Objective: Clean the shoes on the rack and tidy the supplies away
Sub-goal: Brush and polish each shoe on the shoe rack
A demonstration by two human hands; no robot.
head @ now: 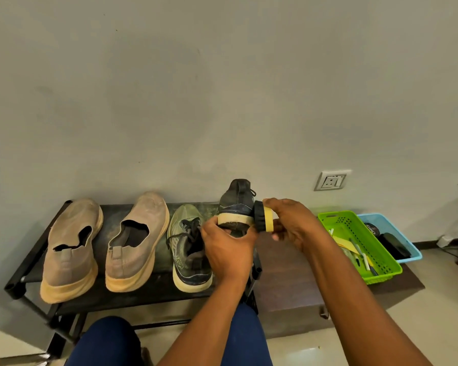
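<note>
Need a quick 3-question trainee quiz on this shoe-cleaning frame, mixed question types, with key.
1. True or false: the left hand holds the dark shoe up off the rack.
2. What does the right hand hold against that shoe? A) cloth B) brush C) spray bottle
3. How many shoes lie on the rack?

Key: 1 true; 2 B; 3 three: two tan shoes and one green shoe.

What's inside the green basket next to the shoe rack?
The green basket holds several pens or markers and some yellow pieces, maybe cloth or paper. Its near wall hides whatever lies at the bottom.
</note>
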